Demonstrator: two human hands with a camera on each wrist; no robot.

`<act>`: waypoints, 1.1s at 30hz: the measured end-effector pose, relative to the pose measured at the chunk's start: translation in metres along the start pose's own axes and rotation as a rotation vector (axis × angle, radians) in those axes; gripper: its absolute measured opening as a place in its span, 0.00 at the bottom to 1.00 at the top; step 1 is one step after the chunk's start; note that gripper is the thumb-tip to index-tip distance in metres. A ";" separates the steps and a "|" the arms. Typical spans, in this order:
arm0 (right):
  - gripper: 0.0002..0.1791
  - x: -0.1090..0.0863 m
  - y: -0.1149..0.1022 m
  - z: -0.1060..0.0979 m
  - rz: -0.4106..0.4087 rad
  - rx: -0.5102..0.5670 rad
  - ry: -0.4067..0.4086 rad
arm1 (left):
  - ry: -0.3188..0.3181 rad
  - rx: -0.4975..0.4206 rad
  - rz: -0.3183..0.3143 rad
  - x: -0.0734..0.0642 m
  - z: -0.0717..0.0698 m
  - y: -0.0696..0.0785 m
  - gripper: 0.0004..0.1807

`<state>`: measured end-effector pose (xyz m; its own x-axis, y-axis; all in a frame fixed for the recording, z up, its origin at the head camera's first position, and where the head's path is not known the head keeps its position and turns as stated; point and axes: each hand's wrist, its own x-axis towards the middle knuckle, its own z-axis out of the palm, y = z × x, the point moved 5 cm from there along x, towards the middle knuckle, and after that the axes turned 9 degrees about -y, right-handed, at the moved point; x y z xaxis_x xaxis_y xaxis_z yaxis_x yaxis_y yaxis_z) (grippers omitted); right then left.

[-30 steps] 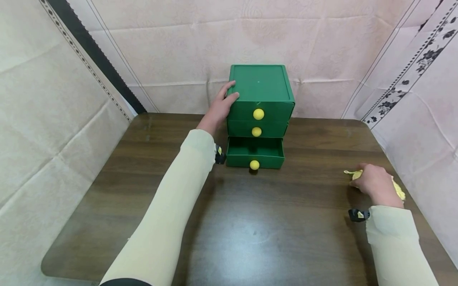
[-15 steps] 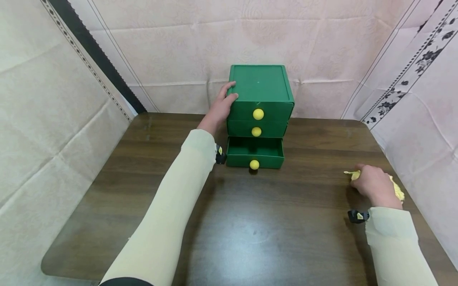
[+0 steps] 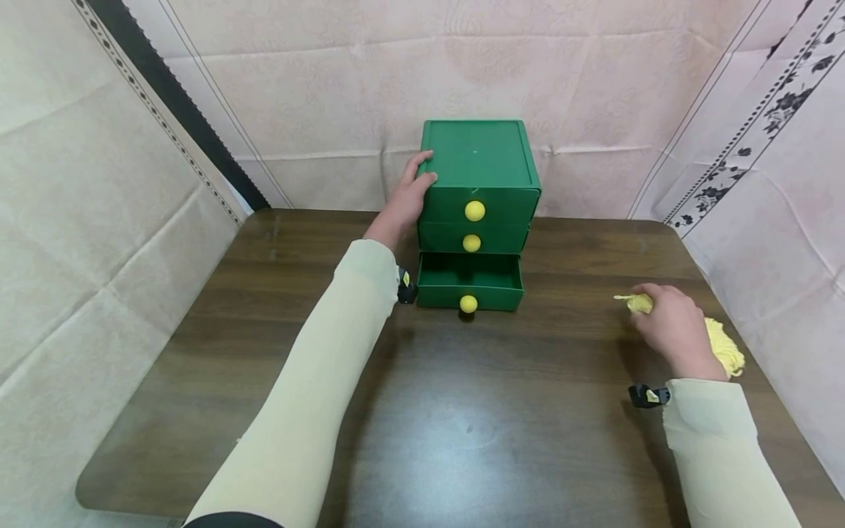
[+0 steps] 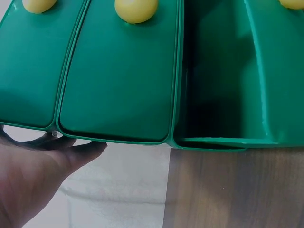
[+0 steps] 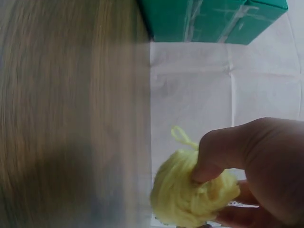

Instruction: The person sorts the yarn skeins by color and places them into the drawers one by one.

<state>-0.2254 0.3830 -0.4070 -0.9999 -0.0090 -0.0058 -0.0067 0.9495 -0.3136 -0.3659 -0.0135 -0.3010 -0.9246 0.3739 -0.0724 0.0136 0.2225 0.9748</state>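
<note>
A green chest of drawers [image 3: 480,154] stands against the back cloth, its three drawers fitted with round yellow knobs. The bottom drawer [image 3: 439,296] is pulled out, and its visible inside holds nothing. My left hand [image 3: 403,205] rests on the chest's upper left edge; in the left wrist view that hand [image 4: 35,173] lies along the side with fingers partly hidden. Over the table's right side, my right hand [image 3: 675,330] grips a skein of yellow yarn [image 3: 725,348]. The right wrist view has the thumb pressed into the yarn [image 5: 178,194], with a loose loop sticking out.
The brown wooden table [image 3: 422,425] has rounded corners. Pale patterned cloth [image 3: 317,95] hangs behind and at both sides, close to the table's edges. A dark strip [image 3: 178,103] shows at the back left.
My right hand has lifted and shifted slightly left and away from me with the yarn, so more of the skein shows. The left hand stays on the chest, which has barely moved.
</note>
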 end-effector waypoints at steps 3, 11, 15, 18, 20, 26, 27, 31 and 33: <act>0.21 0.001 -0.009 0.000 -0.013 0.030 0.023 | -0.006 0.005 -0.004 0.002 0.000 -0.002 0.28; 0.21 0.005 -0.030 -0.002 -0.100 0.068 0.137 | -0.006 -0.013 -0.008 0.005 -0.001 -0.006 0.27; 0.21 0.007 -0.040 -0.001 -0.142 0.089 0.168 | -0.002 -0.018 -0.001 0.005 -0.001 -0.006 0.27; 0.21 0.009 -0.048 0.001 -0.191 0.095 0.213 | -0.003 -0.013 -0.001 0.002 -0.001 -0.003 0.27; 0.21 0.010 -0.053 0.002 -0.219 0.098 0.244 | -0.004 -0.009 -0.002 0.002 -0.001 -0.004 0.27; 0.22 0.014 -0.067 0.004 -0.278 0.128 0.293 | -0.005 -0.002 0.005 0.002 -0.001 -0.003 0.27; 0.22 0.015 -0.069 0.005 -0.282 0.134 0.290 | -0.005 -0.002 0.008 0.002 -0.001 -0.003 0.27; 0.23 0.020 -0.078 0.007 -0.276 0.160 0.247 | -0.008 0.000 0.014 0.002 -0.001 -0.003 0.27; 0.24 0.021 -0.082 0.009 -0.263 0.174 0.216 | -0.011 -0.002 0.014 0.002 -0.001 -0.003 0.27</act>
<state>-0.2455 0.3018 -0.3894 -0.9430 -0.1617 0.2908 -0.2807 0.8560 -0.4342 -0.3684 -0.0141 -0.3035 -0.9201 0.3870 -0.0610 0.0257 0.2151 0.9763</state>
